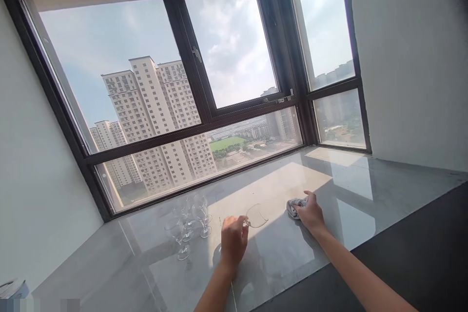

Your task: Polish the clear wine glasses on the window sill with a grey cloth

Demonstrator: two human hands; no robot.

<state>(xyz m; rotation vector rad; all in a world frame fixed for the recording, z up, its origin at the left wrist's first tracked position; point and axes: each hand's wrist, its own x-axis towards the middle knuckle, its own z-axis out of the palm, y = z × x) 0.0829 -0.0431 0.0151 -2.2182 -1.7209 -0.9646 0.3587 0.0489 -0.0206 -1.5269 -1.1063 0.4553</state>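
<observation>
My left hand (234, 238) is closed around the stem end of a clear wine glass (257, 216). The glass is tilted on its side above the sill, its bowl pointing right. Bunched up in my right hand (310, 212) is a grey-and-white cloth (293, 208), held to the right of the glass and apart from it. Left of my left hand, several clear stemmed glasses (177, 232) stand upright in a cluster on the glossy grey sill (278, 253).
Dark-framed windows (252, 122) rise behind the sill. Its front edge (310, 275) runs diagonally along the lower right. White walls (409, 68) close off both sides. A partly visible box-like object (13, 288) sits at the lower left. Sunlight and reflections streak the surface.
</observation>
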